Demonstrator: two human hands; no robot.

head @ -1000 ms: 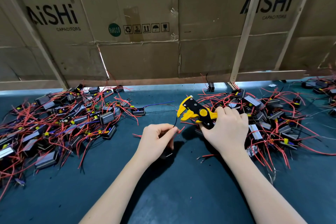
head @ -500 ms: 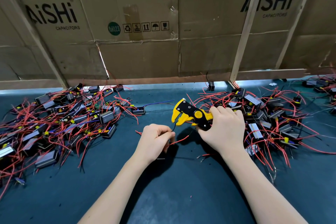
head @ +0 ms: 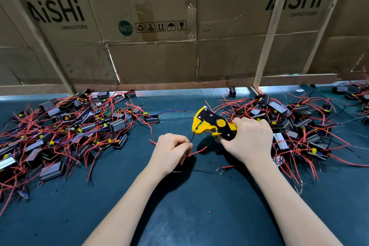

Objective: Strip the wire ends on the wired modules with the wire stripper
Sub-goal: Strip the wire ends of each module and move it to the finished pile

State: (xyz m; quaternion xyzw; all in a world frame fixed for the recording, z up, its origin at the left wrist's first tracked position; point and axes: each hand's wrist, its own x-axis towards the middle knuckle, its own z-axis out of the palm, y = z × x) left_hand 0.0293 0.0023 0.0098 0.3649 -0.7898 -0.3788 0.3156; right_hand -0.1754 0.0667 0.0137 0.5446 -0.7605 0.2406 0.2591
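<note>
Over dark bench (head: pixel 179 215), left hand (head: pixel 169 152) pinching thin, limp black wire (head: pixel 192 138) just short of stripper (head: pixel 211 125) head, right hand (head: pixel 247 138) gripping stripper handles; best held close to the tip against buckling.

Module (head: pixel 180 169) mostly hidden under left hand (head: pixel 172 151), left pile (head: pixel 60 132) cut off (frame edge), stripper handles (head: pixel 227 132) covered by right hand (head: pixel 248 140)
</note>
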